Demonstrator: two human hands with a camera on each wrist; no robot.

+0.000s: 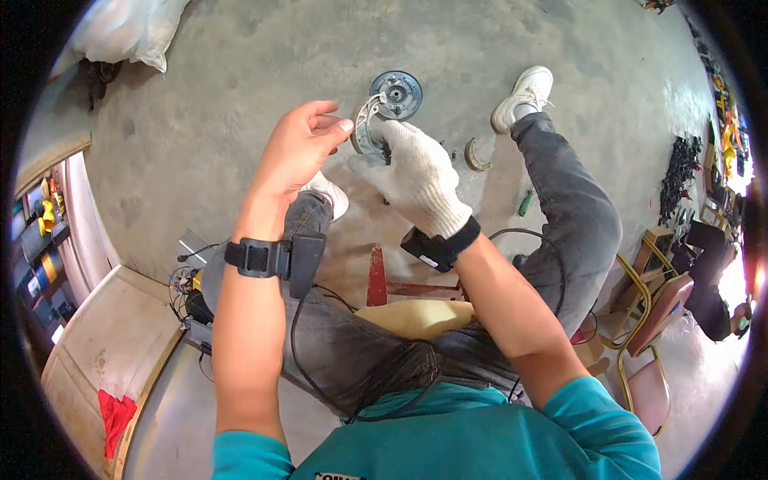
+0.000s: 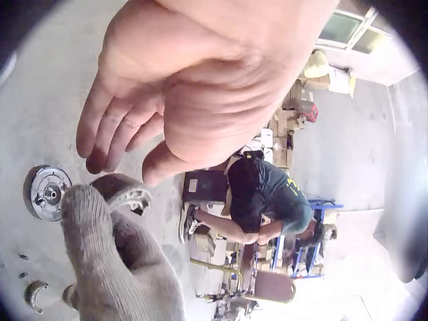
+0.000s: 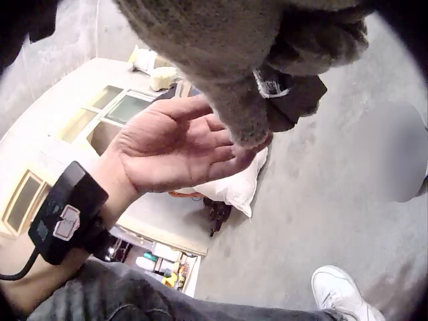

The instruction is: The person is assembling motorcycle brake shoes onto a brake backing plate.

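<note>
**Brake shoe held in the glove, bare fingers at its edge**

Head view: the gloved right hand (image 1: 416, 172) has its fingers curled round the lower part of a brake shoe (image 1: 366, 128). It holds the shoe in the air just on the near side of the round plate (image 1: 397, 94) on the floor. The shoe's arc runs lengthwise toward the plate, with its top end almost over the plate's rim. The bare left hand (image 1: 300, 148) is further left of the plate, fingers loosely bent and holding nothing, thumb tip at the shoe's left edge. A second shoe (image 1: 478, 156) lies on the floor to the plate's right.

Left wrist view: the relaxed fingers (image 2: 107, 134) hang just above the shoe (image 2: 124, 190), with the plate (image 2: 48, 192) beyond it (whether they touch is not clear here).

Right wrist view: the left palm (image 3: 177, 150) faces the glove (image 3: 227, 53), fingers nearly straight and reaching its knuckles. The plate is out of frame.

The shoe lies to the right of the bare fingers, and the gloved hand is the one on it.
</note>
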